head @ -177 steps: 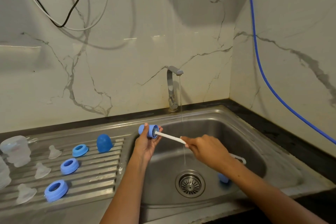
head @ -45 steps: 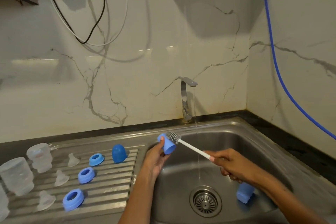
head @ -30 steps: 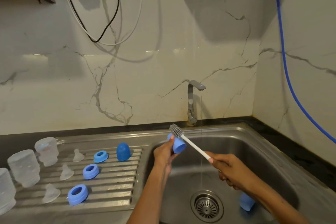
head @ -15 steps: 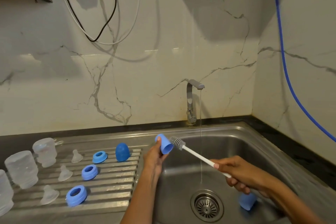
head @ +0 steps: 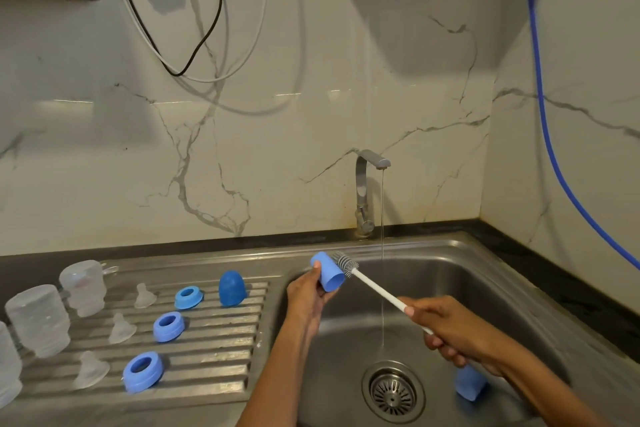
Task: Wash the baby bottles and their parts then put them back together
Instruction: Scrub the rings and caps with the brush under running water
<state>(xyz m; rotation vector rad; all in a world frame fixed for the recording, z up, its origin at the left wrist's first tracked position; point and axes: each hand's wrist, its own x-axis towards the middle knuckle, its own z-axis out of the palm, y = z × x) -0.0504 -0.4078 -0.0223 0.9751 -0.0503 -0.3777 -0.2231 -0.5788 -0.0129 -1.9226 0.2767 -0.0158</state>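
Observation:
My left hand (head: 306, 295) grips a blue bottle cap (head: 327, 271) over the sink's left edge, its open end facing right. My right hand (head: 450, 333) holds the white handle of a bottle brush (head: 375, 290); its grey bristle head sits just outside the cap's opening. A second blue cap (head: 469, 385) lies in the sink basin (head: 502, 305), partly hidden by my right arm. On the drainboard (head: 214, 350) stand three clear bottles (head: 38, 319), three clear nipples (head: 121, 328), three blue collar rings (head: 168, 326) and one blue cap (head: 231, 288).
A thin stream of water runs from the faucet (head: 365, 191) down to the drain (head: 393, 392). A blue hose (head: 547, 121) hangs along the right wall. Black and white cables (head: 194, 45) drop from a wall socket above the drainboard.
The brush head has come out of the cap and now sits beside its opening. My left hand has shifted the cap slightly left and tilted it. The camera view has lifted.

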